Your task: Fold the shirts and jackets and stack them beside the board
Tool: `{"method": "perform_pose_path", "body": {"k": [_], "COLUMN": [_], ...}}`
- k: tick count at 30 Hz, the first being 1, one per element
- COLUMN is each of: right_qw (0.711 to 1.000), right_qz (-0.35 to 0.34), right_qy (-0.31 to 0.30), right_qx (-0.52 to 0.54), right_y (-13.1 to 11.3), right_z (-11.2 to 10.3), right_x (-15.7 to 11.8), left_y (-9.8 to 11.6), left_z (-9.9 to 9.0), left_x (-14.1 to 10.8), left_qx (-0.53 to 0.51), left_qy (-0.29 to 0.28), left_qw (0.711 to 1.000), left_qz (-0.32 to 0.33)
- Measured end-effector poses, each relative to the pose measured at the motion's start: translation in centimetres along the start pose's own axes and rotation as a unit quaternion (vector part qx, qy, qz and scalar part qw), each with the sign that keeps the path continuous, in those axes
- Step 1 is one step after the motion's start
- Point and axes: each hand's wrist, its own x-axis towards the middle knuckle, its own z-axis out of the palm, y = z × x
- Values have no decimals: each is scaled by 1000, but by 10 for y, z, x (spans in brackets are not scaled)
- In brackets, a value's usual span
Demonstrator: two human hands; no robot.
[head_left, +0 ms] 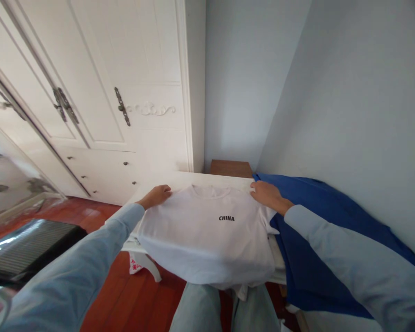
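Note:
A white T-shirt (200, 235) with the black word CHINA on its chest lies face up across a white table (183, 177), its neckline toward the far edge and its hem hanging over the near edge. At the shirt's left shoulder area, my left hand (156, 195) pinches the cloth. My right hand (267, 193) has its fingers closed on the opposite shoulder. Blue cloth (307, 198) lies beside the shirt on the right, partly under my right forearm.
A white wardrobe (152, 60) with dark handles stands behind and to the left. Beyond the table is a brown wooden piece (231, 168) near the wall. A black ribbed object (31, 249) sits at the lower left above the red-brown floor (124, 299).

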Motion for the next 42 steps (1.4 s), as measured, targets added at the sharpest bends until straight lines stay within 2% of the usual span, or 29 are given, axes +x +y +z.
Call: {"method": "perform_pose_path", "body": {"k": [5,11,14,17,19,21,23,27,29,30,33,35,37,40,42], "right_qw": [997,995,993,990,989,988,987,977,967,961,933,904,868,816,787], "right_qz": [-51,0,17,37,52,60,61,37,10,-8,-69,-107,-136,-166,-160], "right_qy": [-12,-13,-1,18,31,39,53,109,124,126,114,97,82,71,68], "right_qx": [55,100,118,132,136,137,141,180,222,247,336,402,470,548,592], "right_y": [-24,-33,-31,-27,-24,-21,-20,-24,-32,-39,-66,-88,-108,-134,-147], "right_z": [19,48,53,55,56,55,54,48,44,43,37,32,26,13,4], "right_x": [29,57,62,64,64,62,60,51,43,37,8,-20,-55,-112,-147], "left_y": [15,26,29,29,24,14,-1,-21,-16,-9,27,58,90,132,154], "left_z": [21,17,12,9,7,5,1,-7,-7,-6,-1,2,4,5,4], "left_x": [10,29,26,20,17,16,15,-1,-16,-25,-55,-78,-105,-148,-174], "left_qx": [-14,1,10,46,68,50,-14,-167,-284,-362,-594,-697,-755,-788,-779], "left_qy": [6,-13,22,101,135,131,133,204,225,228,214,190,183,223,265], "left_qw": [1000,1000,999,991,982,979,978,954,921,894,771,690,629,569,553], "left_qz": [2,-8,-22,-69,-112,-147,-161,-144,-143,-137,-80,-39,-5,75,130]}}
